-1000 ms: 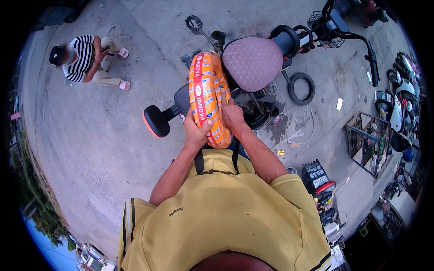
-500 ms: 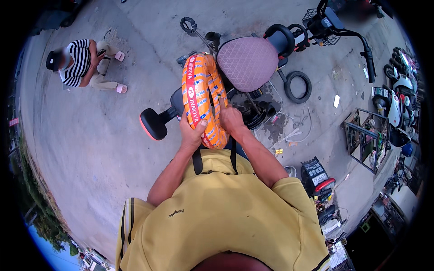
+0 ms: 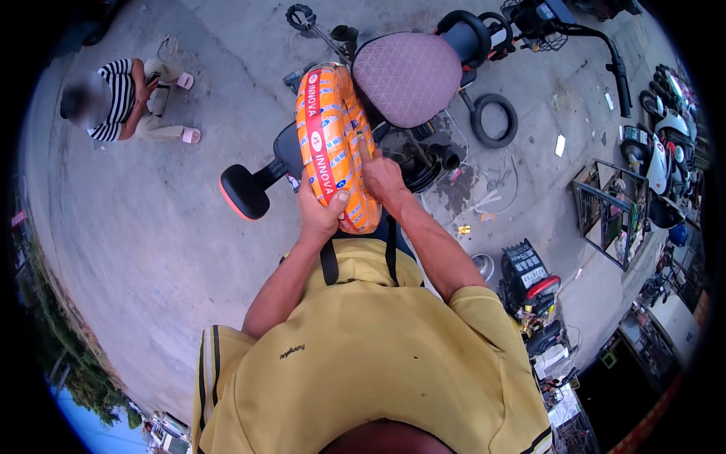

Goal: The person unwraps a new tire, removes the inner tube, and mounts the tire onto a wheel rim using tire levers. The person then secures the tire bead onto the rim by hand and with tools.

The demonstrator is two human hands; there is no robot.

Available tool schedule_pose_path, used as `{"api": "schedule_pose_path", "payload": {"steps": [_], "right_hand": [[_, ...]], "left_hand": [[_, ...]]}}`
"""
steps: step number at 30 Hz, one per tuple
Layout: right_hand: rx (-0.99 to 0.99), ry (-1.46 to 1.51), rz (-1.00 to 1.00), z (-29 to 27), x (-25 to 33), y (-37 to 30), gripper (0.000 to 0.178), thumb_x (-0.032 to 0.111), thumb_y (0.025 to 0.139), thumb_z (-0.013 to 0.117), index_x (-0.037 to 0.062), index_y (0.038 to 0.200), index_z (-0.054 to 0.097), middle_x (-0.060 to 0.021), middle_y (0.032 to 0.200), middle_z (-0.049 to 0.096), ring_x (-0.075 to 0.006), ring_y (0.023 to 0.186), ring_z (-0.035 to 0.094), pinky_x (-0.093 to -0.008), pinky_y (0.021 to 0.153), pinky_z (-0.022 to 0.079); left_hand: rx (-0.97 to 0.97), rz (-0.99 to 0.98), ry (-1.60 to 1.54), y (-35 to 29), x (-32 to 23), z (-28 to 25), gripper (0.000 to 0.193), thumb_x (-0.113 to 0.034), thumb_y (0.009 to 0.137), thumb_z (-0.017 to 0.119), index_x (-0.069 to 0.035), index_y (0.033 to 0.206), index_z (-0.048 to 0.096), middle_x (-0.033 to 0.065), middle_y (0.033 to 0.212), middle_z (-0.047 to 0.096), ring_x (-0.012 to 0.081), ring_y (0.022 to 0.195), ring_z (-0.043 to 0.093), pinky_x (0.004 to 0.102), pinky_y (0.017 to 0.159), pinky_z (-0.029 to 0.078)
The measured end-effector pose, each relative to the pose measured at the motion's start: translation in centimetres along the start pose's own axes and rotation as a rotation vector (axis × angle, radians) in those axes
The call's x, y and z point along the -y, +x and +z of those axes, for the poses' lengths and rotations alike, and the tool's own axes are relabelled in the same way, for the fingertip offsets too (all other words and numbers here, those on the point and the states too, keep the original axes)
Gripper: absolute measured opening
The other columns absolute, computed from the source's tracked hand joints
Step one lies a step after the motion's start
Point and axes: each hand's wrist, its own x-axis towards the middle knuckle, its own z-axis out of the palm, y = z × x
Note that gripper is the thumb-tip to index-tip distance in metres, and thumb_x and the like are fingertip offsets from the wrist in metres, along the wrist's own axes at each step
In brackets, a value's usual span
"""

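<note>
A tyre (image 3: pixel 330 144) wrapped in orange patterned film with a red band is held up in front of my body, tilted so its tread side faces up. My left hand (image 3: pixel 321 209) grips its lower left edge, the thumb lying over the wrapping. On the right side, my right hand (image 3: pixel 383 178) is against the tyre with its index finger reaching up along the film and its other fingers curled in. What those curled fingers pinch is hidden. Just beyond the tyre is a scooter with a mauve quilted seat (image 3: pixel 408 79).
A bare black tyre (image 3: pixel 494 120) lies on the ground right of the seat. Further right stand a metal frame rack (image 3: pixel 611 213) and parked scooters (image 3: pixel 664 163). A black battery-like box (image 3: pixel 525 272) sits near my right elbow. A person in a striped shirt (image 3: pixel 121 101) sits at left.
The wrapped tyre has tipped, so its centre opening shows less. My right index finger still lies along the wrapping. The surroundings have shifted slightly up and left in view.
</note>
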Motion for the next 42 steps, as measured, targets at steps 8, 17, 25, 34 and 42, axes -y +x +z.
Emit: {"api": "schedule_pose_path", "payload": {"steps": [8, 17, 25, 34, 42], "right_hand": [[-0.063, 0.037, -0.019, -1.5, 0.8, -1.2, 0.078, 0.010, 0.091, 0.060, -0.0038, 0.161, 0.029, -0.0333, 0.111, 0.067, -0.0456, 0.082, 0.074, -0.0512, 0.076, 0.061], [-0.031, 0.040, 0.014, -0.7, 1.6, -2.2, 0.076, 0.007, 0.092, 0.057, -0.0051, 0.161, 0.029, -0.0322, 0.111, 0.068, -0.0431, 0.085, 0.076, -0.0493, 0.075, 0.061], [0.034, 0.020, 0.058, 1.2, 0.9, -2.1, 0.075, 0.005, 0.087, 0.063, -0.0052, 0.157, 0.036, -0.0318, 0.109, 0.071, -0.0421, 0.090, 0.076, -0.0480, 0.076, 0.061], [-0.052, 0.066, 0.081, 0.1, 1.4, -2.2, 0.069, 0.007, 0.089, 0.059, -0.0071, 0.154, 0.041, -0.0283, 0.100, 0.074, -0.0403, 0.087, 0.076, -0.0507, 0.077, 0.061], [0.032, 0.044, 0.093, 0.6, 0.9, -3.2, 0.063, 0.008, 0.091, 0.058, -0.0079, 0.150, 0.046, -0.0265, 0.101, 0.075, -0.0385, 0.089, 0.076, -0.0472, 0.076, 0.062]], "left_hand": [[0.011, 0.005, -0.011, -0.4, 0.5, -0.6, 0.083, -0.042, 0.080, 0.085, 0.004, 0.137, 0.047, 0.0139, 0.122, 0.067, 0.0201, 0.106, 0.069, 0.0364, 0.095, 0.057], [0.004, 0.004, 0.031, -1.9, 1.6, -0.2, 0.082, -0.040, 0.079, 0.087, 0.003, 0.137, 0.047, 0.0125, 0.119, 0.066, 0.0193, 0.104, 0.068, 0.0356, 0.093, 0.057], [0.050, 0.050, 0.135, -2.9, 2.5, -0.6, 0.084, -0.043, 0.080, 0.085, 0.002, 0.139, 0.045, 0.0143, 0.124, 0.064, 0.0229, 0.111, 0.067, 0.0388, 0.098, 0.055], [0.147, 0.018, 0.136, -3.8, 4.0, -1.0, 0.094, -0.043, 0.080, 0.086, 0.001, 0.146, 0.035, 0.0148, 0.130, 0.058, 0.0229, 0.115, 0.063, 0.0399, 0.101, 0.053], [0.236, -0.150, -0.126, -2.4, -0.4, -0.1, 0.089, -0.039, 0.081, 0.083, -0.002, 0.148, 0.037, 0.0177, 0.134, 0.060, 0.0287, 0.118, 0.065, 0.0433, 0.104, 0.054]]}}
